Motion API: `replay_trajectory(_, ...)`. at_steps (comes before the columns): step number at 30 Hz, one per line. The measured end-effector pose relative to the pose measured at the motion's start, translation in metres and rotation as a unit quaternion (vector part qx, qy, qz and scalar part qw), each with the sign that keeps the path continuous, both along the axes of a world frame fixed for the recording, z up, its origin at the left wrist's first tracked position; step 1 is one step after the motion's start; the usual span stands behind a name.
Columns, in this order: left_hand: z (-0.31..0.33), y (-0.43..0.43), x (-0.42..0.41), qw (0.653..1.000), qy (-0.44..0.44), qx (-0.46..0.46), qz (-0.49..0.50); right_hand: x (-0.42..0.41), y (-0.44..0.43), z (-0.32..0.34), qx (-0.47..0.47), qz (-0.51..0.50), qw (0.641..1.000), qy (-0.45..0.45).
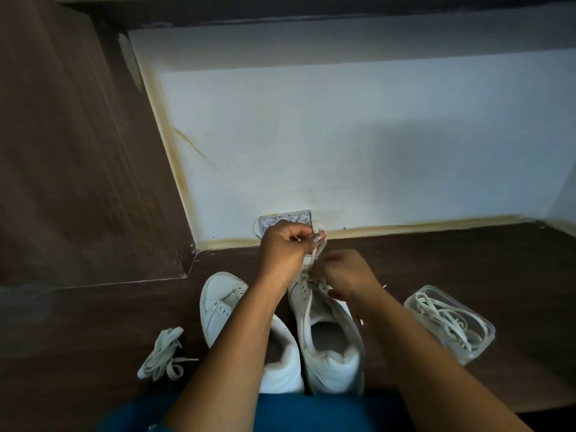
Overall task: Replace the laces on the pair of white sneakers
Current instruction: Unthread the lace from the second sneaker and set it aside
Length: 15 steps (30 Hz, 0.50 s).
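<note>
Two white sneakers stand side by side on the dark wooden table, toes away from me. The left sneaker (224, 307) has bare eyelets. Over the toe end of the right sneaker (327, 335) my left hand (285, 244) pinches a white lace (316, 254) and holds it raised. My right hand (343, 272) sits lower on that shoe's eyelet area, its fingers curled on the same lace. A loose bundle of white laces (163, 353) lies to the left of the shoes.
A clear plastic container (452, 322) with more white laces sits to the right of the shoes. A small patterned white box (286, 219) stands against the white wall behind my hands. A wooden side panel rises at the left. My blue-clad lap is at the bottom edge.
</note>
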<state>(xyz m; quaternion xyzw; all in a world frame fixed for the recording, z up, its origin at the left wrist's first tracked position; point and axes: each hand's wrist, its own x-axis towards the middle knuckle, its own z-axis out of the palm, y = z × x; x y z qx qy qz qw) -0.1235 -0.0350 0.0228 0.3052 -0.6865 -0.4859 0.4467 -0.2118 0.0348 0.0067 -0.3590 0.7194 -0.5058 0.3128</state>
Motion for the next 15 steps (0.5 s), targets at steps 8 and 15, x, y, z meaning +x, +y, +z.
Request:
replay_trajectory(8, -0.015, -0.007, 0.017, 0.978, -0.185, 0.045, -0.09, 0.006, -0.007, 0.0, -0.091, -0.089, 0.981, 0.146)
replay_trajectory(15, -0.027, -0.01, 0.005, 0.95, -0.29, -0.11, -0.023, -0.001, -0.011, -0.003, -0.093, -0.077, 0.993, 0.019)
